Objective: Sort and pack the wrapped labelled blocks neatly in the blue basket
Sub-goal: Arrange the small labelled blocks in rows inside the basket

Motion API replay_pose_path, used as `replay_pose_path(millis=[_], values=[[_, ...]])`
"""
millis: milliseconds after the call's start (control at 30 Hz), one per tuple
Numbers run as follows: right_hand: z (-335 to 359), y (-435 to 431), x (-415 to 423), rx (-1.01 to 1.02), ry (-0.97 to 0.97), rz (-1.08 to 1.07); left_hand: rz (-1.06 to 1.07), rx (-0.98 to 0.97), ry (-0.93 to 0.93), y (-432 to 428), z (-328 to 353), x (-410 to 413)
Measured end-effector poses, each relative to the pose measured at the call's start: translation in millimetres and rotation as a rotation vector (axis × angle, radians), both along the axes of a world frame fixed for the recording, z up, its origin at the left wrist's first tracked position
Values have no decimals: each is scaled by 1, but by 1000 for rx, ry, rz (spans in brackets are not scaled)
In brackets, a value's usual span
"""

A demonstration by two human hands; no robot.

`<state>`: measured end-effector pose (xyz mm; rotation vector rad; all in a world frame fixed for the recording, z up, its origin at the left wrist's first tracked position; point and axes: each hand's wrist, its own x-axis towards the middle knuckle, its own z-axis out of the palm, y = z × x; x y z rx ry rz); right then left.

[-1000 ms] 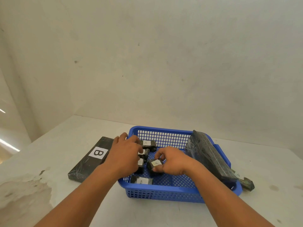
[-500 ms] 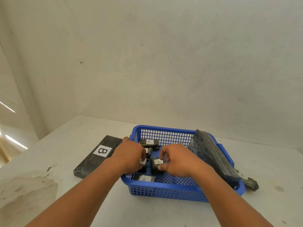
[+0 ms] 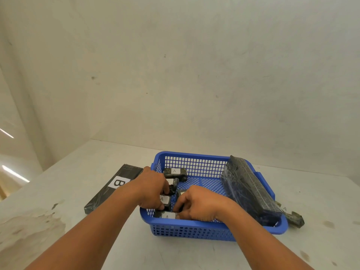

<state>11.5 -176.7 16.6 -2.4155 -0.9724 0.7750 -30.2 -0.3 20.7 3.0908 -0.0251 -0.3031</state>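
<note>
The blue basket [image 3: 196, 163] stands on the white table. Several small black wrapped blocks labelled A lie along its left side; the farthest [image 3: 174, 172] is untouched. My left hand [image 3: 153, 190] reaches over the left rim and pinches an A block [image 3: 165, 200] in the middle of that row. My right hand [image 3: 198, 204] is curled around another small A block [image 3: 181, 192], its fingers also touching the nearest A block [image 3: 168, 216] by the front wall. A long black wrapped block [image 3: 249, 189] leans on the basket's right rim.
A long flat black block labelled B [image 3: 115, 187] lies on the table left of the basket. One small A block [image 3: 295, 219] lies outside, by the basket's right front corner. A wall rises close behind the table. Stains mark the table's left front.
My right hand has moved nearer and lower with its block, toward the front-left of the basket. My left hand has stayed on the middle blocks.
</note>
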Motion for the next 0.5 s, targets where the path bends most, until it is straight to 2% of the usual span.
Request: replay_pose_path(millis=[167, 267, 367, 433, 500], values=[[-2, -2, 0, 35, 12, -16, -42, 41, 67, 2, 2, 0], [7, -9, 5, 82, -4, -68, -32, 2, 66, 4, 2, 0], [12, -17, 22, 148, -166, -224, -24, -8, 53, 4, 0, 0], [10, -18, 28, 107, -214, -249, -37, 44, 35, 1, 0, 0], [1, -14, 29, 38, -140, -226, -51, 83, 23, -2, 2, -1]])
